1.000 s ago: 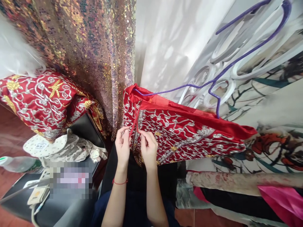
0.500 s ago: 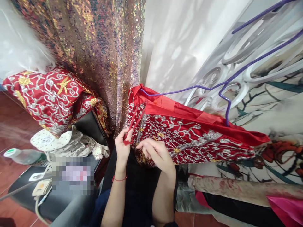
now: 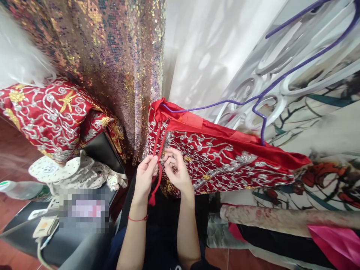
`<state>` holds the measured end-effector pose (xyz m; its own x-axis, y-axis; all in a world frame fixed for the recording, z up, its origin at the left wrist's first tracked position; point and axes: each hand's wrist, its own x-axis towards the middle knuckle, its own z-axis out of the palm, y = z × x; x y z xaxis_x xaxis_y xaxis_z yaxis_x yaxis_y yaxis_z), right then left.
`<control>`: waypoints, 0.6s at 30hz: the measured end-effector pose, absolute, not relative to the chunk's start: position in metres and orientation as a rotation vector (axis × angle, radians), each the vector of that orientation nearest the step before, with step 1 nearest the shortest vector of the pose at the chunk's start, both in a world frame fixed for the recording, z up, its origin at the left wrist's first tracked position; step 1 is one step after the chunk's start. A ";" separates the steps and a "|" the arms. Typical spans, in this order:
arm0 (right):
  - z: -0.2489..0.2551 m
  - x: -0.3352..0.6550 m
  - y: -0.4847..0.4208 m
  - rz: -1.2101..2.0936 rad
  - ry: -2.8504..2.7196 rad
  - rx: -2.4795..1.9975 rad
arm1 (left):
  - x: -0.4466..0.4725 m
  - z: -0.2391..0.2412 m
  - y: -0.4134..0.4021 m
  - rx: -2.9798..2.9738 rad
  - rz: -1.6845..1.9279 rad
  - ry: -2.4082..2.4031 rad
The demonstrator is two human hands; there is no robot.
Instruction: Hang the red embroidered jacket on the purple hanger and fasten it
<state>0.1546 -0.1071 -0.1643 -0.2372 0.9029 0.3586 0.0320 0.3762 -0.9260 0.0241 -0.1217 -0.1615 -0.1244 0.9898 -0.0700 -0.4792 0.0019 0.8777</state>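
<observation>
Sequinned drape [image 3: 112, 56] and white curtain [image 3: 202, 48] behind. Red garment [image 3: 219, 161] hangs on purple hanger [image 3: 253, 101]. Left hand [image 3: 144, 178] pinches red cord [image 3: 157, 150], its tassel now dangling below. Right hand [image 3: 177, 172], lower half a second ago, has risen back to the cord, fingers curled on it.

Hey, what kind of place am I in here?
Likely a costume or garment workroom: an embroidered red garment hangs on a purple hanger, sequin fabric drapes behind, and both hands work its red cord.
</observation>
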 end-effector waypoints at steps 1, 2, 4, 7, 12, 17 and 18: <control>-0.169 0.155 -0.110 0.983 -1.640 -0.870 | 0.024 -0.159 -0.122 0.694 1.471 0.924; -0.174 0.155 -0.113 0.918 -1.693 -0.887 | 0.024 -0.157 -0.122 0.666 1.463 0.910; -0.186 0.152 -0.119 0.768 -1.763 -0.907 | 0.024 -0.153 -0.123 0.641 1.433 0.881; -0.199 0.145 -0.125 0.536 -1.744 -0.864 | 0.024 -0.148 -0.125 0.616 1.412 0.856; -0.195 0.147 -0.127 0.344 -1.736 -0.738 | 0.020 -0.141 -0.130 0.606 1.343 0.843; -0.181 0.159 -0.122 0.380 -1.837 -0.756 | 0.012 -0.139 -0.128 0.562 1.282 0.851; -0.178 0.160 -0.122 0.405 -1.857 -0.758 | 0.011 -0.140 -0.127 0.558 1.286 0.862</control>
<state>0.1602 -0.1216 -0.1780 -0.2573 0.6658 0.7004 0.3138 0.7431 -0.5911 0.0111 -0.1268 -0.1396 0.0487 0.9702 -0.2375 -0.5879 0.2201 0.7784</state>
